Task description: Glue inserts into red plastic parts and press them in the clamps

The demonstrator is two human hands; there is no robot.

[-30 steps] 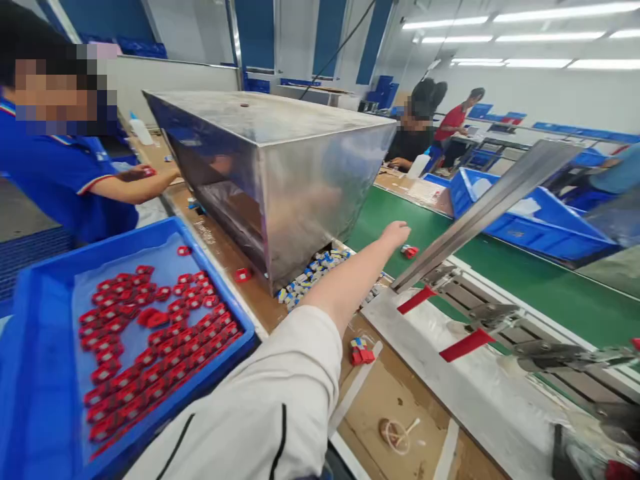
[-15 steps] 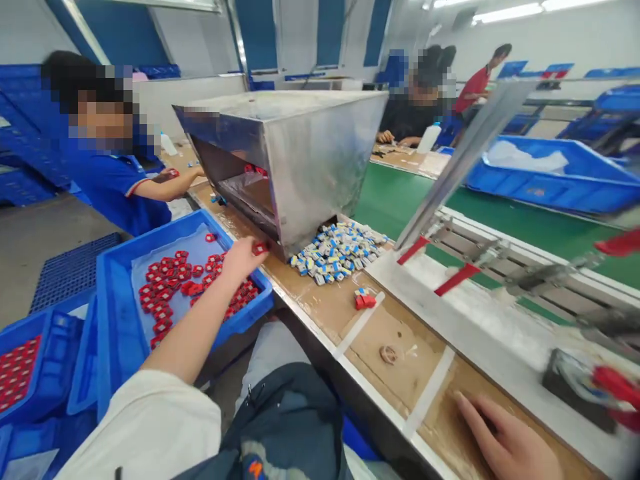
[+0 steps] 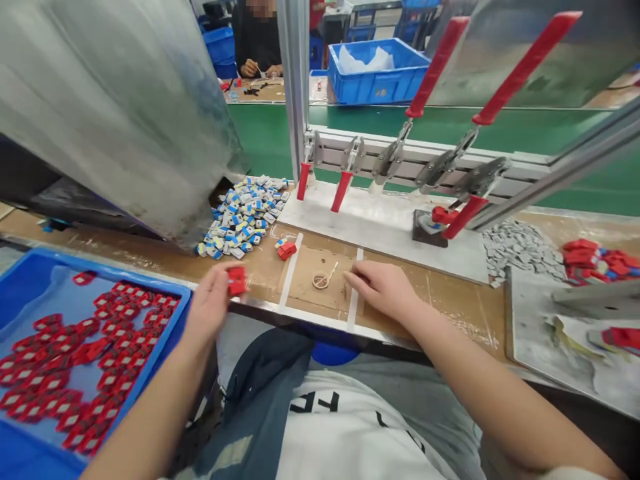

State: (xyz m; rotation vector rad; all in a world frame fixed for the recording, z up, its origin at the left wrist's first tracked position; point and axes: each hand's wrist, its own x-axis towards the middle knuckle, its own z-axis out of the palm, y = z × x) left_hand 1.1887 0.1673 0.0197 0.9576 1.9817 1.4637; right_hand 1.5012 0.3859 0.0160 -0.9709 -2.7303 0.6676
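Note:
My left hand [image 3: 207, 303] is closed on a red plastic piece [image 3: 237, 281], held by the table's front edge beside a blue bin. Loosely bent, the fingers of my right hand [image 3: 377, 285] rest low over the tabletop, with no object visible in them. Just left of them is a small round dish [image 3: 320, 281] with a thin stick [image 3: 333, 270] leaning in it. A red part [image 3: 287, 249] with a blue and white block against it lies farther left, near a strip of white tape [image 3: 291, 273].
The blue bin [image 3: 186, 303] at left contains many red pieces. A pile of blue-white blocks [image 3: 245, 213] lies beside a metal hood [image 3: 130, 120]. Red-handled toggle clamps [image 3: 341, 191] line the back. Grey pieces [image 3: 523, 250] and red parts [image 3: 595, 257] are at right. A co-worker sits opposite.
The view has swung to the right. My left hand has brought the red piece from above the bin's edge to the table's front edge. My right hand has come nearer the dish.

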